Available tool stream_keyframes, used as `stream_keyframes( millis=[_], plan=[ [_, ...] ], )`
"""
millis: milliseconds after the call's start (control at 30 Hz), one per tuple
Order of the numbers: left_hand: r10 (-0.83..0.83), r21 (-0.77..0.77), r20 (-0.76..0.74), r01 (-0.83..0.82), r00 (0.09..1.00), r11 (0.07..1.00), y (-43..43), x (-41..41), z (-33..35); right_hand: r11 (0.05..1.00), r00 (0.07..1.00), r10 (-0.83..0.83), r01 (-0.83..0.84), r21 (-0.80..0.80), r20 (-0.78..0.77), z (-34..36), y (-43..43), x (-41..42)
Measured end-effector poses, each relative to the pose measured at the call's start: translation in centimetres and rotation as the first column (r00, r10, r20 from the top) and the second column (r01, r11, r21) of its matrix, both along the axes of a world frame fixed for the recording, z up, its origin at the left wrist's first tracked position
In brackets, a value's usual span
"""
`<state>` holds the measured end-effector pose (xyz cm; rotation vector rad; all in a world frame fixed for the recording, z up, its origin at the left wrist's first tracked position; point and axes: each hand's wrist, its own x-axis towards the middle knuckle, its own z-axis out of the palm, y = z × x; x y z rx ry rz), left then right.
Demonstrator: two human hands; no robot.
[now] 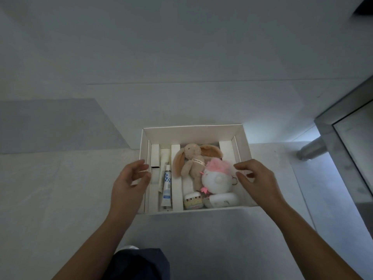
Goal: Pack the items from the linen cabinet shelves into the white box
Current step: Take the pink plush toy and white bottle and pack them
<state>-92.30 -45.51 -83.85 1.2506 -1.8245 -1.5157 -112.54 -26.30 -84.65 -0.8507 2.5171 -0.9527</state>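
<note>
No text can be read: the print on the tube point(167, 184) and the ribbon across the plush rabbit point(191, 158) is too blurred.

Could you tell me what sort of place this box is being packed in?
Probably a home interior, perhaps a bathroom or hallway: the white box sits on a pale tiled floor, beside a metal-framed glass panel. It holds a plush bunny.

pale floor point(181, 57) | glass door point(355, 142), right | metal handle point(310, 150)
</note>
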Motion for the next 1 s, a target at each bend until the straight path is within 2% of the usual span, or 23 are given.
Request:
stream_keyframes(
  millis=[100, 200, 367, 467, 733, 1000],
  plan=[
    [0.071, -0.010, 0.017, -0.071, 0.997, 0.997, -0.9, 0.3, -0.4, 0.995, 0.991, -0.085, 0.079, -0.058, -0.103, 0.0, 0.5, -0.3],
    [0.091, 0.033, 0.062, -0.093, 0.994, 0.995, -1.5, 0.7, -1.1, 0.986, 0.981, -0.152, 0.143, -0.081, -0.121, -0.5, 0.8, -0.6],
    [0.026, 0.140, 0.102, -0.040, 0.994, 0.989, -1.4, 0.9, -2.1, 0.962, 0.962, -0.263, 0.267, -0.059, 0.073, -1.1, 0.7, -0.5],
    [0.003, 0.155, 0.104, -0.019, 0.995, 0.988, -1.2, 0.9, -2.5, 0.949, 0.946, -0.296, 0.307, -0.075, 0.133, -1.4, 0.6, -0.6],
    [-0.012, 0.112, 0.107, 0.000, 0.994, 0.994, -1.5, 1.1, -2.1, 0.931, 0.927, -0.344, 0.358, -0.078, 0.150, -1.8, 0.4, -0.9],
    [0.036, 0.060, 0.147, -0.045, 0.989, 0.997, -2.4, 2.9, -2.1, 0.935, 0.930, -0.312, 0.337, -0.113, 0.193, -2.0, 0.1, 1.0]
  ],
)
